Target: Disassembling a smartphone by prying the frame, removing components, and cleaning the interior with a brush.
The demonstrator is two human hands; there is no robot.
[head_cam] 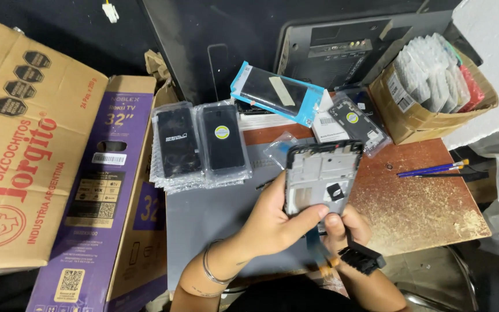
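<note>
My left hand (272, 222) grips the lower edge of a phone frame with its screen assembly (320, 173), held upright with the metal inner side facing me. My right hand (350, 228) is just below the frame's bottom right corner and holds a black brush (362, 259) with its bristles pointing down right. A thin flex strip with an orange tip (321, 257) hangs below the hands. Both hands hover over a grey mat (203, 219) on a worn red-brown table (417, 202).
Two stacks of bagged phone screens (200, 144) lie on the mat's far left. A blue-edged bagged screen (275, 92), another bagged screen (356, 124), a cardboard box of bagged parts (434, 86), blue and black tools (434, 169) and big cartons (30, 150) surround the table.
</note>
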